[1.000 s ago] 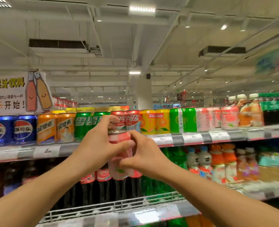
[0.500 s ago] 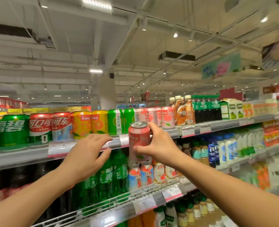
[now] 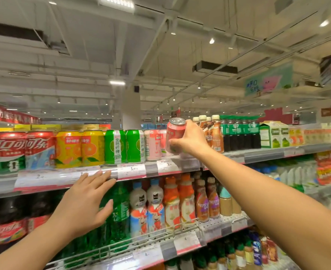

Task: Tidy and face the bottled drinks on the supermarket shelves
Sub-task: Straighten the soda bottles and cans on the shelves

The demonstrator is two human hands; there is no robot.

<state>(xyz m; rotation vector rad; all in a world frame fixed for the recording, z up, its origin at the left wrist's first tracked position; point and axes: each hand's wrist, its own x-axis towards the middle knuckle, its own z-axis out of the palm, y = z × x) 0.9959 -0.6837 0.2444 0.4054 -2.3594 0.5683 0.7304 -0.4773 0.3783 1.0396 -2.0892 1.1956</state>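
My right hand (image 3: 190, 141) grips a pink can (image 3: 174, 137), tilted, at the top shelf (image 3: 258, 152) edge beside other pink cans (image 3: 154, 145). My left hand (image 3: 82, 203), fingers spread, hovers below the shelf's price strip (image 3: 131, 171). White ceiling (image 3: 160, 55) overhead.

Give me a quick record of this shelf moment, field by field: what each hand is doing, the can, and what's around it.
right hand: grips the pink can
pink can: tilted, held at the top shelf front, beside other pink cans
left hand: holds nothing, fingers spread, fingertips by the price strip
left of pink cans: green cans, then orange cans, then cola cans
right of the held can: coffee bottles
shelf below: bottled drinks
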